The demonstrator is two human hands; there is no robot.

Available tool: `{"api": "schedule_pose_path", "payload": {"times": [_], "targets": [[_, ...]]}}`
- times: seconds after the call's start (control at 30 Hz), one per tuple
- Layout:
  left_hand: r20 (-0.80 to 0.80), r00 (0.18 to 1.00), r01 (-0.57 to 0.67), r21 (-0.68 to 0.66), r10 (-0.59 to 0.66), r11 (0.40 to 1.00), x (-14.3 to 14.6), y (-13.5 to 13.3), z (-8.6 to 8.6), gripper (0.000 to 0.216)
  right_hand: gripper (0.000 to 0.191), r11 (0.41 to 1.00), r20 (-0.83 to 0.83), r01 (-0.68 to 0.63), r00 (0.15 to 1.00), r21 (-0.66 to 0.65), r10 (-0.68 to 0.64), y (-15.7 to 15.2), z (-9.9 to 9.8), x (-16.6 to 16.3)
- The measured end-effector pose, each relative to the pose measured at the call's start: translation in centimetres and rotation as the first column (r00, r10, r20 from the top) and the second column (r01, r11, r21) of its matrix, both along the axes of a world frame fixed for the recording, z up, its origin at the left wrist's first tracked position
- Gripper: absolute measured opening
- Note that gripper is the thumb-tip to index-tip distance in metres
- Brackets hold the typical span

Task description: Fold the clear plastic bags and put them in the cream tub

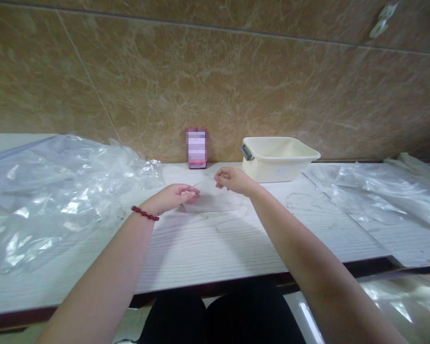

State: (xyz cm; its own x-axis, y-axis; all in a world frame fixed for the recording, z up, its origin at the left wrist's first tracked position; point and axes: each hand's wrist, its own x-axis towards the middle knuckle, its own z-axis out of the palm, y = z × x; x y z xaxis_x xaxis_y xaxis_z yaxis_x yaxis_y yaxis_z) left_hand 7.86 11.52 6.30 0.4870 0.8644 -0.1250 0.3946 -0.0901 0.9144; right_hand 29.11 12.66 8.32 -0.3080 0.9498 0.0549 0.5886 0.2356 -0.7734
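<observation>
Between my hands, just above the white table, is a clear plastic bag [211,199], thin and hard to make out against the tabletop. My left hand [181,195], with a dark red bead bracelet [145,213] at its wrist, has the bag's left edge between thumb and fingers. At the upper right of the bag, my right hand [232,179] is closed in a pinch on its edge. Whether anything lies inside the bag cannot be made out.
A phone [197,149] leans upright against the marbled wall [146,81]. Right of it stands a cream plastic bin [272,167] with a grey clip. Heaps of clear plastic bags [64,191] cover the left side, and more plastic sheeting [380,196] lies on the right.
</observation>
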Motion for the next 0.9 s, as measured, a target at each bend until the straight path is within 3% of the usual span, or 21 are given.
{"api": "schedule_pose_path", "payload": {"times": [0.13, 0.23, 0.33, 0.53, 0.73, 0.9], "targets": [[0.096, 0.984, -0.137, -0.115, 0.148, 0.984, 0.6, 0.3, -0.6, 0.025, 0.032, 0.979, -0.192, 0.104, 0.972, -0.177, -0.137, 0.3, -1.3, 1.5], [0.127, 0.965, -0.207, -0.171, 0.23, 0.963, 1.0, 0.4, -1.0, 0.027, 0.042, 0.94, -0.156, 0.076, 0.979, -0.332, -0.134, 0.5, -2.3, 3.0], [0.17, 0.945, -0.243, -0.211, 0.28, 0.947, 1.2, 0.7, -1.5, 0.028, 0.044, 0.918, -0.078, 0.063, 0.992, -0.393, -0.101, 0.7, -3.0, 3.8], [0.226, 0.899, -0.32, -0.243, 0.375, 0.916, 1.2, 1.2, -2.1, 0.031, 0.036, 0.921, -0.009, 0.119, 0.991, -0.37, -0.132, 1.0, -4.2, 3.0], [0.241, 0.871, -0.398, -0.166, 0.428, 0.902, 0.9, 1.3, -2.4, 0.068, 0.039, 0.955, 0.022, 0.168, 0.986, -0.243, -0.168, 1.7, -5.7, 2.6], [0.158, 0.905, -0.382, -0.11, 0.396, 0.917, 0.6, 1.8, -2.9, 0.055, 0.05, 0.967, 0.047, 0.183, 0.983, -0.175, -0.178, 1.4, -5.3, 2.8]]}}
